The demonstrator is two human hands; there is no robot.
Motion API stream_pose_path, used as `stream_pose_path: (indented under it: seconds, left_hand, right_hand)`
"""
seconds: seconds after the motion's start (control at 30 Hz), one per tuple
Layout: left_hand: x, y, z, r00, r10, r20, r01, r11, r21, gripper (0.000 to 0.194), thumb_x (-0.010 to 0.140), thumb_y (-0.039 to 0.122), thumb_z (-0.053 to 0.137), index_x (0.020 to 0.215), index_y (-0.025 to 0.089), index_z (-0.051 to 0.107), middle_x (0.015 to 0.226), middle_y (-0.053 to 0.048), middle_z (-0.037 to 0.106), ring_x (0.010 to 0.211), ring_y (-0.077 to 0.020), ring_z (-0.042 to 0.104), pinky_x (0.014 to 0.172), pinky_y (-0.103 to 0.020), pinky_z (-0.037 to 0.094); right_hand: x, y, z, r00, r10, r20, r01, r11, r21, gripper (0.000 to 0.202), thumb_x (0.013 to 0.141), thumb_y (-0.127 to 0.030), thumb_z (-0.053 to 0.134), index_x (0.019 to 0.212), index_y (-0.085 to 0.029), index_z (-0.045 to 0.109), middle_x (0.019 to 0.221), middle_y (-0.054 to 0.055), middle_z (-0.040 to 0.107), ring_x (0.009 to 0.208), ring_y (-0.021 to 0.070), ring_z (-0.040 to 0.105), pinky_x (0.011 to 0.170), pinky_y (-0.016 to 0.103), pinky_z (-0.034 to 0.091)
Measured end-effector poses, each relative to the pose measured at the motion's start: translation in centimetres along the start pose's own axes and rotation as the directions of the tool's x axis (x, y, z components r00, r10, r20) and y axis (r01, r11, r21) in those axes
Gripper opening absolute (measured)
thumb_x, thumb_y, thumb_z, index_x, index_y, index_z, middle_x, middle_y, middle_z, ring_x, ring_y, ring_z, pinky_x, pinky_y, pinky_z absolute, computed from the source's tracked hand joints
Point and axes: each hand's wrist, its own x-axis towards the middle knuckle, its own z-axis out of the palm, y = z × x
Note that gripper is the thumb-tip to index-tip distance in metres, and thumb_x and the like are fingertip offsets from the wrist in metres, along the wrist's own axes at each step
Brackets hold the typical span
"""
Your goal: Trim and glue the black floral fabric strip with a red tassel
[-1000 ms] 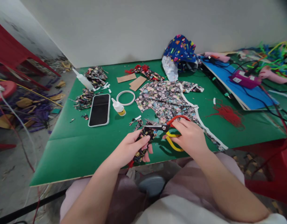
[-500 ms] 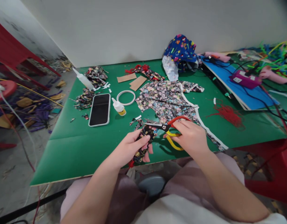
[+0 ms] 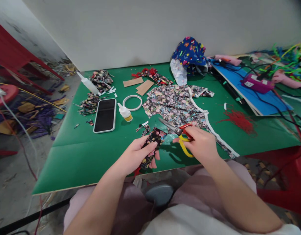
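Note:
Between thumb and fingers, my left hand (image 3: pixel 138 153) grips a dark floral fabric piece (image 3: pixel 154 140) with red at its lower end. My right hand (image 3: pixel 201 142) holds scissors (image 3: pixel 183 138) with red and yellow handles. Their blades point up and left, apart from the held piece and over the edge of a larger floral cloth (image 3: pixel 174 104) with white borders. Small floral scraps (image 3: pixel 143 129) lie just beyond my left hand. A small white-capped glue bottle (image 3: pixel 126 114) stands behind them, beside a white ring (image 3: pixel 132 102).
A phone (image 3: pixel 105 115) lies at left, near fabric scraps (image 3: pixel 88 104) and a white nozzle bottle (image 3: pixel 88 83). Brown cards (image 3: pixel 144 87) and blue printed fabric (image 3: pixel 189 54) are at the back. Red threads (image 3: pixel 239 120), a blue board (image 3: pixel 258 94) and glue guns (image 3: pixel 287 79) with cables occupy the right.
The scissors have moved slightly right, away from the fabric piece's top edge, and their blades have swung upward and come together. My left hand stays almost still.

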Motion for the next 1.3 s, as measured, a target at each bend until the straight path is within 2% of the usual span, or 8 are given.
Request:
stream_pose_path:
  seconds: [0.13, 0.23, 0.47, 0.67, 0.8, 1.03, 1.17, 1.3]
  left_hand:
    - [-0.4, 0.1, -0.5, 0.996, 0.08, -0.042, -0.082, 0.995, -0.047, 0.023, 0.082, 0.039, 0.058, 0.082, 0.017, 0.052, 0.065, 0.001, 0.066, 0.046, -0.0119, 0.061, 0.045, -0.021, 0.048]
    - [-0.8, 0.3, -0.8, 0.984, 0.156, -0.082, -0.16, 0.986, -0.037, 0.023, 0.083, 0.04, 0.057, 0.085, 0.017, 0.054, 0.069, 0.0, 0.066, 0.049, -0.0129, 0.062, 0.047, -0.023, 0.049]
    - [-1.1, 0.3, -0.9, 0.971, 0.219, -0.092, -0.204, 0.967, 0.152, 0.027, 0.08, 0.044, 0.057, 0.08, 0.017, 0.06, 0.075, -0.003, 0.068, 0.057, -0.0162, 0.064, 0.058, -0.028, 0.053]
    - [-1.0, -0.1, -0.7, 0.95, 0.302, -0.076, -0.28, 0.935, 0.22, 0.026, 0.083, 0.041, 0.055, 0.083, 0.016, 0.062, 0.073, -0.004, 0.07, 0.056, -0.0156, 0.063, 0.057, -0.026, 0.052]
    - [-1.0, 0.1, -0.7, 0.941, 0.332, -0.069, -0.282, 0.879, 0.384, 0.024, 0.086, 0.036, 0.052, 0.077, 0.016, 0.064, 0.071, -0.003, 0.069, 0.058, -0.0155, 0.065, 0.059, -0.024, 0.051]
    - [-1.0, 0.0, -0.9, 0.884, 0.468, -0.001, -0.352, 0.666, 0.658, 0.021, 0.087, 0.027, 0.051, 0.093, 0.019, 0.069, 0.072, -0.003, 0.07, 0.063, -0.0162, 0.065, 0.064, -0.024, 0.049]
    - [-0.7, -0.4, -1.1, 0.794, 0.605, 0.061, -0.363, 0.39, 0.846, 0.034, 0.088, 0.02, 0.045, 0.118, 0.02, 0.061, 0.088, -0.006, 0.071, 0.078, -0.0177, 0.066, 0.071, -0.025, 0.048]
    - [-0.7, -0.8, -1.4, 0.707, 0.698, 0.117, -0.322, 0.169, 0.932, 0.04, 0.088, 0.016, 0.043, 0.126, 0.02, 0.055, 0.094, -0.007, 0.071, 0.08, -0.0179, 0.065, 0.067, -0.025, 0.047]
  right_hand:
    - [0.2, 0.0, -0.5, 0.997, 0.07, -0.022, -0.068, 0.995, 0.078, 0.042, 0.078, -0.06, 0.054, 0.082, -0.018, 0.055, 0.064, 0.001, 0.057, 0.055, 0.0133, 0.049, 0.052, 0.025, 0.034]
    - [0.1, 0.1, -0.6, 0.999, 0.035, -0.01, -0.034, 0.995, 0.099, 0.047, 0.072, -0.063, 0.058, 0.085, -0.018, 0.052, 0.069, 0.003, 0.055, 0.063, 0.0173, 0.051, 0.055, 0.027, 0.038]
    - [0.0, 0.0, -0.3, 0.989, -0.114, -0.089, 0.122, 0.989, 0.088, 0.026, 0.078, -0.041, 0.061, 0.087, -0.017, 0.055, 0.074, 0.005, 0.055, 0.072, 0.0201, 0.051, 0.067, 0.032, 0.043]
    - [0.1, 0.1, -0.3, 0.986, -0.11, -0.129, 0.122, 0.988, 0.091, 0.021, 0.076, -0.031, 0.063, 0.088, -0.016, 0.057, 0.073, 0.006, 0.055, 0.071, 0.0199, 0.052, 0.066, 0.032, 0.043]
    - [0.0, 0.1, -0.3, 0.985, -0.111, -0.135, 0.125, 0.988, 0.096, 0.018, 0.076, -0.03, 0.062, 0.087, -0.017, 0.058, 0.072, 0.005, 0.054, 0.07, 0.0197, 0.051, 0.064, 0.031, 0.043]
    - [-0.1, 0.1, -0.2, 0.983, -0.124, -0.136, 0.141, 0.982, 0.123, 0.015, 0.076, -0.028, 0.06, 0.086, -0.017, 0.059, 0.07, 0.005, 0.055, 0.069, 0.0191, 0.051, 0.064, 0.031, 0.042]
    - [0.0, -0.1, -0.3, 0.978, -0.156, -0.137, 0.172, 0.978, 0.115, 0.012, 0.076, -0.028, 0.061, 0.082, -0.017, 0.058, 0.067, 0.004, 0.056, 0.066, 0.0179, 0.05, 0.063, 0.03, 0.042]
    - [0.1, -0.2, -0.3, 0.973, -0.173, -0.152, 0.188, 0.978, 0.095, 0.014, 0.076, -0.029, 0.063, 0.079, -0.016, 0.06, 0.065, 0.005, 0.057, 0.063, 0.017, 0.05, 0.061, 0.029, 0.041]
